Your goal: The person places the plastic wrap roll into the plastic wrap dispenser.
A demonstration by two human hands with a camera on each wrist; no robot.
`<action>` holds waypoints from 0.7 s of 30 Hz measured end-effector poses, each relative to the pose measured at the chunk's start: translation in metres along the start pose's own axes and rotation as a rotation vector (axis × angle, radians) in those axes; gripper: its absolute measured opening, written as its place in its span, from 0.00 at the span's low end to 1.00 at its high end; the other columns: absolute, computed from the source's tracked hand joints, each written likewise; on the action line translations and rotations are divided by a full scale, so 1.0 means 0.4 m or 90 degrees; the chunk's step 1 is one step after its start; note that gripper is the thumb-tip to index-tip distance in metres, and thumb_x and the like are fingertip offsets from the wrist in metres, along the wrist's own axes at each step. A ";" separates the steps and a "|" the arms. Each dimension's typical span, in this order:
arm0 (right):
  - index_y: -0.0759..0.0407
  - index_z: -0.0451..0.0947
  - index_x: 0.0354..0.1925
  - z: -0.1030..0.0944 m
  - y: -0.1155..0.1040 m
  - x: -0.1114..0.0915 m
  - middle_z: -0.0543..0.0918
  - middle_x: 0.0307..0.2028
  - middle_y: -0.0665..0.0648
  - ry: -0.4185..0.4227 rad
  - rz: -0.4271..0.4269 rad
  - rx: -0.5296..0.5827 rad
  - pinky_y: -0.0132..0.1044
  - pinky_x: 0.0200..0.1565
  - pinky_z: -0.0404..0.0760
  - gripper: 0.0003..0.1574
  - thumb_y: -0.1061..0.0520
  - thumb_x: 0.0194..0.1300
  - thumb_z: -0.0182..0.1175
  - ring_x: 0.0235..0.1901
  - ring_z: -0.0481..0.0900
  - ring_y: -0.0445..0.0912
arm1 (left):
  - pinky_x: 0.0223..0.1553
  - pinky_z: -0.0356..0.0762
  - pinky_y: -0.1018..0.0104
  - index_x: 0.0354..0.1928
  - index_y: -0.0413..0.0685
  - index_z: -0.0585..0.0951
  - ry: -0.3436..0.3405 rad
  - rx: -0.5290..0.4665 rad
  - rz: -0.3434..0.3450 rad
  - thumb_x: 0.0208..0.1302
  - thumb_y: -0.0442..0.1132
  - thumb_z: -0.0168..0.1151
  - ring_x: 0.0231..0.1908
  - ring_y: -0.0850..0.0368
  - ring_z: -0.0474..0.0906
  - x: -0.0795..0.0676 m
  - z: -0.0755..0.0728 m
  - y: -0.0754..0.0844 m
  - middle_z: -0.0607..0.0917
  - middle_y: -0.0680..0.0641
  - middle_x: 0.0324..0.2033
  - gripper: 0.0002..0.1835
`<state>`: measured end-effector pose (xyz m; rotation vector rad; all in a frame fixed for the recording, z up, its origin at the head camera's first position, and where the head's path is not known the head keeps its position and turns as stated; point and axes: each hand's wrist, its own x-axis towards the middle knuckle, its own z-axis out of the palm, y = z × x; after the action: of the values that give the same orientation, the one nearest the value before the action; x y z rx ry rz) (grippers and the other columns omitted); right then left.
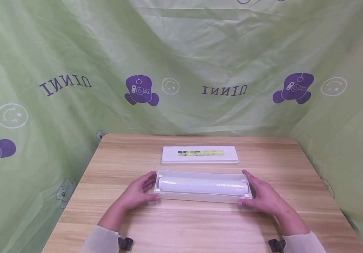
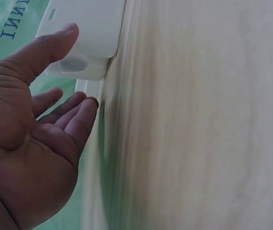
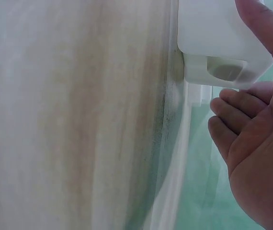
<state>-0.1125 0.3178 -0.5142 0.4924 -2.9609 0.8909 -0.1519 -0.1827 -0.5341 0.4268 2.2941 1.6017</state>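
Observation:
A long white plastic box (image 1: 197,198) sits on the table with its top off. Inside it lies a glossy roll of cling film (image 1: 200,185). At the box's left end is my left hand (image 1: 136,192), its thumb at the front corner and its fingertips by the back corner. My right hand (image 1: 265,195) spans the other end, with the thumb against the front and the index finger along the back corner. Both wrist views show the lower fingers loose and only slightly bent beneath the box. Behind the box rests its flat white lid (image 1: 200,159), bearing a yellow-green label.
The wood-grain table (image 1: 200,225) ends at a back edge close behind the lid. A green printed cloth (image 1: 200,116) hangs around the back and both sides. Black straps (image 1: 125,243) show by the wrists, next to light sleeves.

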 end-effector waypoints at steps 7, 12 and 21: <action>0.67 0.55 0.79 -0.006 -0.008 -0.001 0.67 0.72 0.75 -0.012 0.012 0.004 0.67 0.70 0.66 0.79 0.27 0.45 0.79 0.68 0.68 0.72 | 0.72 0.67 0.53 0.80 0.38 0.57 -0.003 0.006 -0.008 0.55 0.30 0.78 0.74 0.37 0.63 -0.005 -0.011 0.010 0.64 0.34 0.76 0.54; 0.66 0.55 0.80 -0.010 -0.013 -0.002 0.67 0.71 0.75 -0.017 0.020 0.000 0.68 0.70 0.66 0.79 0.28 0.45 0.79 0.68 0.68 0.72 | 0.73 0.66 0.52 0.81 0.39 0.56 0.000 0.018 -0.008 0.56 0.27 0.75 0.74 0.37 0.63 -0.002 -0.015 0.013 0.63 0.35 0.76 0.52; 0.65 0.54 0.80 -0.011 -0.013 -0.001 0.69 0.70 0.74 -0.024 0.038 0.002 0.68 0.70 0.66 0.79 0.28 0.45 0.79 0.67 0.70 0.72 | 0.72 0.68 0.54 0.80 0.41 0.58 0.027 0.013 -0.027 0.56 0.29 0.77 0.73 0.38 0.65 0.011 -0.026 0.004 0.64 0.36 0.76 0.53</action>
<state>-0.1107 0.3161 -0.5077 0.4265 -3.0234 0.9019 -0.1599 -0.1891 -0.5294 0.3495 2.3362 1.5829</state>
